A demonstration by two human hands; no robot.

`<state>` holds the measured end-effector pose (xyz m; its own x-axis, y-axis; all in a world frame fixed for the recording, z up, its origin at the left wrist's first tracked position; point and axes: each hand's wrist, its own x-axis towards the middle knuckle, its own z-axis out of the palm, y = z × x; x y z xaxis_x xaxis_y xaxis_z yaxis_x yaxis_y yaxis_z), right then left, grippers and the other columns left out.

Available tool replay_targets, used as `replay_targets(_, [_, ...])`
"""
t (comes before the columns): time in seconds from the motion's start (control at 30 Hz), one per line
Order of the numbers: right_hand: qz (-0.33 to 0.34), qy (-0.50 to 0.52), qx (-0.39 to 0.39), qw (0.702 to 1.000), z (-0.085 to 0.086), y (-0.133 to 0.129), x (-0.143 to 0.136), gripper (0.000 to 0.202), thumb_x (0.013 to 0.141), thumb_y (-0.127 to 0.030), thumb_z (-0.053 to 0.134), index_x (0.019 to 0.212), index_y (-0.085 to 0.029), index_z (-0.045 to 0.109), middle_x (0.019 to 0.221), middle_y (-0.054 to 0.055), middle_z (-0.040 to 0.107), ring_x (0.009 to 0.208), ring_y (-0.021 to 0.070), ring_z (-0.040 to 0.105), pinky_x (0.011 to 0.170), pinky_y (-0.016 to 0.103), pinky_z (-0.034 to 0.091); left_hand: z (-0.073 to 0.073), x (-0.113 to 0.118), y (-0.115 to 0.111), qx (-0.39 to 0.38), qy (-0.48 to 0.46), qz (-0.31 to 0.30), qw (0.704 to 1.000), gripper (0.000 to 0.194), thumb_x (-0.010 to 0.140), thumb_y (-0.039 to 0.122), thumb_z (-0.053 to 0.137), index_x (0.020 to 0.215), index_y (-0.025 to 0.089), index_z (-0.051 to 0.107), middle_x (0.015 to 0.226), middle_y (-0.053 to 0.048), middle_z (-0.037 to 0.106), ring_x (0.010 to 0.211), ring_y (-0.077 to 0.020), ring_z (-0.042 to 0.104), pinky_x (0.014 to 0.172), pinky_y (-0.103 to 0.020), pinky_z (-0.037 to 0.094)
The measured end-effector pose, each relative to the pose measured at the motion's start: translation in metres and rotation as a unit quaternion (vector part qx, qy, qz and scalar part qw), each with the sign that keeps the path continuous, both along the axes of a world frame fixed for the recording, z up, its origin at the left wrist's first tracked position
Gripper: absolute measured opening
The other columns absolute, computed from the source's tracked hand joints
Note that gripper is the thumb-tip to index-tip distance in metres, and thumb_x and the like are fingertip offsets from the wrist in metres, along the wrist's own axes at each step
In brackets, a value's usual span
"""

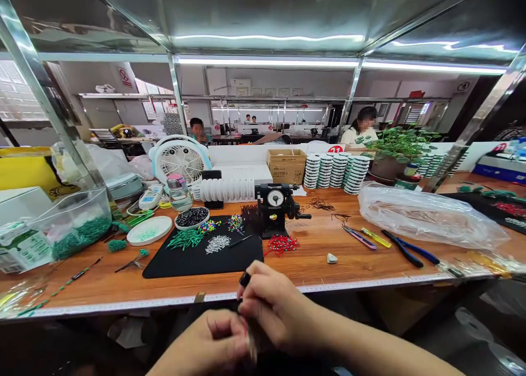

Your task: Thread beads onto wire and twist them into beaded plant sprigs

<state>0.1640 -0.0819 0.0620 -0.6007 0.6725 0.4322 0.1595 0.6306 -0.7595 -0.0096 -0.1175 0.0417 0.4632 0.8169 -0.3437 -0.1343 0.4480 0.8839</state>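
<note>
Seemingly midway, pinching a black part (245,279) in right grip (272,302), unable to tell about left grip (213,336), with silver beads (217,244) lying loose.

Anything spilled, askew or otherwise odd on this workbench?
Mildly: thin black wire-like strands lie scattered on the brown wooden tabletop, right of the black machine with a round white dial. That looks untidy, whereas the small silvery pieces on the rectangular black mat are heaped together.

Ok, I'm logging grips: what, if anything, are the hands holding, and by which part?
The right hand pinches a small black piece, its gripped part hidden. At the left hand, a reddish sliver shows, too blurred to tell.
</note>
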Motion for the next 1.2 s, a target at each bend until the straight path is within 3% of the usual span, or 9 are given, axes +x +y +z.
replay_targets(0.33, [-0.100,0.123,-0.175,0.972,-0.028,0.032,-0.017,0.025,0.080,-0.036,0.062,0.067,-0.014,0.061,0.068,0.000,0.055,0.066,0.0119,0.051,0.060,0.023,0.039,0.005,0.005,0.014,0.044,0.039,0.131,0.990,0.023,0.069,0.032,0.075,0.069,0.011,0.067,0.059,0.000,0.054,0.043,-0.0015,0.028,0.038,-0.015,0.014])
replay_targets(0.47, [0.041,0.249,-0.428,0.867,-0.042,0.013,-0.016,0.047,0.081,-0.060,0.050,0.087,-0.013,0.058,0.082,0.007,0.060,0.070,0.0163,0.061,0.042,0.018,0.039,0.000,0.002,0.013,0.068,0.009,0.224,0.972,0.020,0.069,0.031,0.076,0.075,0.013,0.068,0.064,-0.001,0.060,0.050,-0.0038,0.043,0.044,-0.012,0.031])
replay_targets(0.57, [0.160,0.254,-0.527,0.795,-0.050,-0.003,-0.015,0.046,0.075,-0.054,0.063,0.094,-0.013,0.057,0.078,0.006,0.061,0.061,0.0144,0.062,0.041,0.018,0.043,0.000,0.003,0.015,0.062,-0.013,0.269,0.961,0.020,0.066,0.028,0.078,0.075,0.014,0.068,0.063,0.000,0.061,0.047,-0.0028,0.043,0.040,-0.011,0.031])
replay_targets(0.63, [0.153,0.230,-0.533,0.800,-0.055,-0.010,-0.014,0.038,0.075,-0.047,0.067,0.087,-0.011,0.061,0.059,0.000,0.056,0.042,0.0076,0.050,0.038,0.016,0.040,0.000,0.003,0.017,0.051,-0.040,0.282,0.957,0.021,0.065,0.027,0.079,0.076,0.013,0.068,0.062,0.001,0.060,0.040,0.0000,0.036,0.034,-0.010,0.025])
replay_targets(0.73, [0.072,0.209,-0.479,0.850,-0.059,-0.012,-0.010,0.036,0.078,-0.046,0.063,0.076,-0.011,0.066,0.046,-0.005,0.046,0.033,0.0043,0.036,0.033,0.016,0.031,0.001,0.004,0.017,0.017,-0.089,0.306,0.948,0.018,0.065,0.021,0.079,0.075,0.010,0.068,0.069,-0.001,0.063,0.043,-0.0009,0.043,0.032,-0.009,0.029])
replay_targets(0.87, [0.004,0.280,-0.326,0.903,-0.059,-0.013,-0.007,0.034,0.082,-0.044,0.061,0.072,-0.012,0.070,0.053,0.002,0.054,0.050,0.0092,0.050,0.046,0.018,0.040,0.000,0.004,0.014,-0.029,-0.124,0.349,0.928,0.008,0.068,0.006,0.073,0.072,0.011,0.068,0.074,-0.004,0.065,0.063,-0.0092,0.062,0.041,-0.011,0.041])
replay_targets(0.93, [0.056,0.345,-0.339,0.874,-0.059,-0.014,-0.009,0.034,0.083,-0.043,0.061,0.071,-0.012,0.070,0.059,0.004,0.058,0.053,0.0100,0.052,0.048,0.019,0.042,-0.002,0.006,0.011,-0.032,-0.123,0.339,0.932,0.007,0.069,0.006,0.072,0.072,0.011,0.068,0.075,-0.005,0.066,0.064,-0.0098,0.062,0.043,-0.012,0.042])
replay_targets(1.07, [0.119,0.445,-0.468,0.755,-0.064,-0.016,-0.020,0.030,0.080,-0.041,0.064,0.070,-0.013,0.063,0.060,0.001,0.056,0.039,0.0056,0.042,0.035,0.016,0.034,-0.012,0.011,0.007,-0.012,-0.098,0.313,0.945,0.009,0.068,0.015,0.075,0.074,0.013,0.068,0.075,-0.005,0.067,0.061,-0.0102,0.059,0.047,-0.015,0.042])
replay_targets(1.2, [0.110,0.432,-0.501,0.742,-0.072,-0.018,-0.028,0.029,0.081,-0.039,0.064,0.070,-0.013,0.059,0.043,-0.008,0.037,0.030,0.0023,0.021,0.027,0.014,0.025,-0.023,0.012,0.004,0.079,-0.033,0.285,0.955,0.010,0.072,0.023,0.073,0.071,0.015,0.067,0.071,-0.003,0.067,0.060,-0.0090,0.053,0.054,-0.016,0.041])
